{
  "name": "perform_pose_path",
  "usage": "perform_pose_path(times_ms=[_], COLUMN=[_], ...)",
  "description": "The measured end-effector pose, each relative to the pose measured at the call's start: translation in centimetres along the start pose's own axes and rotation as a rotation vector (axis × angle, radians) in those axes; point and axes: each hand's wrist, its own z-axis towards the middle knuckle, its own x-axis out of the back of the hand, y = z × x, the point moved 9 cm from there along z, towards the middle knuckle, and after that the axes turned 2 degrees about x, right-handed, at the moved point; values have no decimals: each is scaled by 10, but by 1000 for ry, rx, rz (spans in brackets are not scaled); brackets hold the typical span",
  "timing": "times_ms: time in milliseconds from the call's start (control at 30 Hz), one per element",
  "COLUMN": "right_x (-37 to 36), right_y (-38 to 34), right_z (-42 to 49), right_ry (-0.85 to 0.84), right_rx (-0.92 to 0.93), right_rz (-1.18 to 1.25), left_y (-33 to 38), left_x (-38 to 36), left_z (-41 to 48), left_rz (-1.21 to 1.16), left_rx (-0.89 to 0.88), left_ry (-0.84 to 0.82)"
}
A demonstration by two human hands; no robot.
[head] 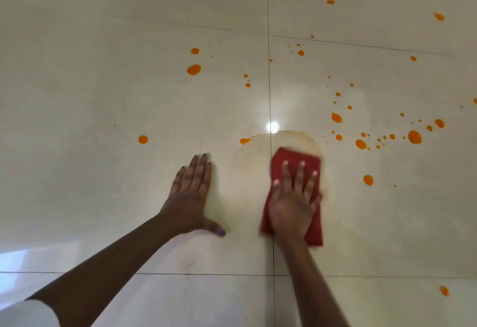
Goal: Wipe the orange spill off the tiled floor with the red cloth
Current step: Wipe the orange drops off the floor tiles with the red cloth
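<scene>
A folded red cloth (293, 157) lies flat on the glossy cream tiled floor (103, 94). My right hand (293, 202) presses on it with fingers spread and straight. Above the cloth curves a faint orange smear (302, 137). Orange drops (414, 137) are scattered over the tiles to the right, above and to the left, with larger blobs at the upper middle (193, 69) and left (143, 139). My left hand (192, 195) rests flat on the floor to the left of the cloth, fingers straight, holding nothing.
Dark grout lines (269, 81) cross the floor, one running vertically under the cloth. A bright light reflection (272, 126) shines just above the cloth. A lone orange drop (444, 290) lies at the lower right.
</scene>
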Motion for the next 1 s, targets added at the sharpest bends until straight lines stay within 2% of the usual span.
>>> perform_pose_path(times_ms=[67, 133, 167, 200, 300, 367, 400, 467, 500, 567, 600, 633, 700, 733, 800, 900, 1000], right_x=[-12, -21, -25, -26, -15, -4, 1, -8, -11, -20, -23, -21, -13, 2, 13, -9, -20], right_y=[-52, -107, -120, -119, -40, 6, 10, -20, -45, -93, -95, -82, -18, 8, 32, -27, -112], right_z=[-26, -4, 22, 53, 105, 72, 39, -21, -35, -18, -10, 13, 40, 15, -35, -102, -95], right_ry=[-42, -122, -178, -197, -145, -55, -5, -8, -31, -114, -188, -211, -175, -129, -37, -87, -111], right_rx=[180, 444, 519, 511, 172, -31, -65, 21, 121, 370, 407, 366, 127, 1, -105, 71, 446], right_rz=[45, 38, 15, -15, -10, 42, 22, 46, 56, 22, -23, -46, -56, -21, 1, 24, -34], left_y=[0, 1, 1, 0, 2, 0, 1, 2, 2, 3, 6, 6, 4, 2, -1, -1, -19], left_x=[0, 1, 1, 2, 3, 2, 2, 2, 2, 2, 2, 3, 3, 9, 5, -3, 2], left_z=[0, -1, -1, 0, -2, -1, 0, 0, -1, -1, -13, -13, -11, -31, -39, -44, -49], left_rz=[22, 26, 15, 11, 30, 34, 37, 40, 38, 46, 40, 24, 11, 8, 4, 39, 32], left_rx=[9, -1, 1, 1, 1, 13, 16, 18, 18, 11, -15, -23, -36, -64, -78, -109, -62], left_ry=[5, 0, 0, 0, 10, -9, -8, -28, -36, -33, -49, -53, -28, -43, -54, -60, -37])
